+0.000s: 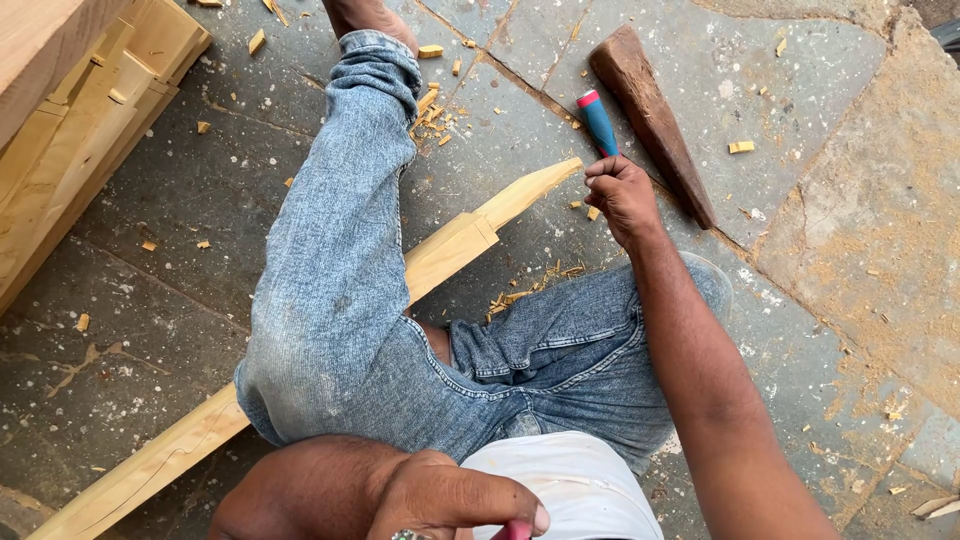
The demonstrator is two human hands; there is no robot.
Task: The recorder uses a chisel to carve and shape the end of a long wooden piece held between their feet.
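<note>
I sit on a stone floor with my jeans-clad leg (340,260) laid across a long pale wooden beam (450,250). Its far end is cut to a tapered tip. My right hand (622,195) is just beyond that tip, closed around a chisel with a blue and red handle (599,122); the blade is hidden under the hand. My left hand (450,500), with a ring on one finger, is close to my body at the bottom edge. Its fingers are curled on a small pink-red object (517,531) that is mostly out of view.
A dark brown wooden club (650,120) lies on the floor right of the chisel. Pale planed timbers (80,120) are stacked at the top left. Wood chips (535,280) and shavings are scattered over the grey stone slabs (830,250).
</note>
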